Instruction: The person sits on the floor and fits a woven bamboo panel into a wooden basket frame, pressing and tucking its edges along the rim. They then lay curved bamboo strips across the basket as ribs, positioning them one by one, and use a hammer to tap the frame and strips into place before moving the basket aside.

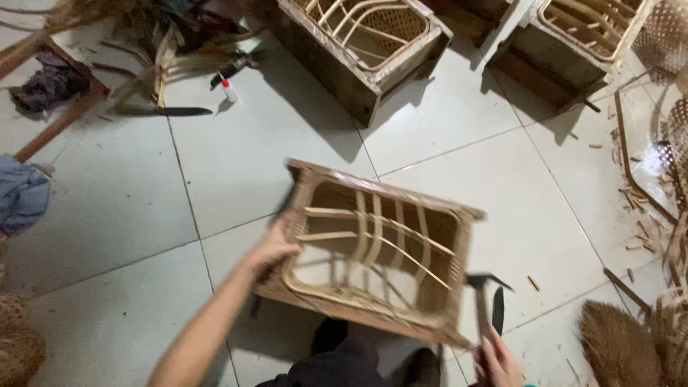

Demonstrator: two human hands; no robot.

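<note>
A rectangular woven rattan basket (387, 215) with cane ribs inside is tilted above the tiled floor in front of me. My left hand (276, 247) grips its left rim and holds it up. My right hand (496, 362) is at the bottom right, closed around the wooden handle of a hammer (481, 297) whose dark head points up next to the basket's right corner. The picture is blurred with motion.
Two similar rattan baskets (358, 43) (573, 36) stand at the back. A knife (172, 111) and a small glue bottle (229, 89) lie at the back left among cane strips. Cloth (21, 193) lies left, cane scraps (645, 186) right, and a fibre brush (616, 344) at lower right.
</note>
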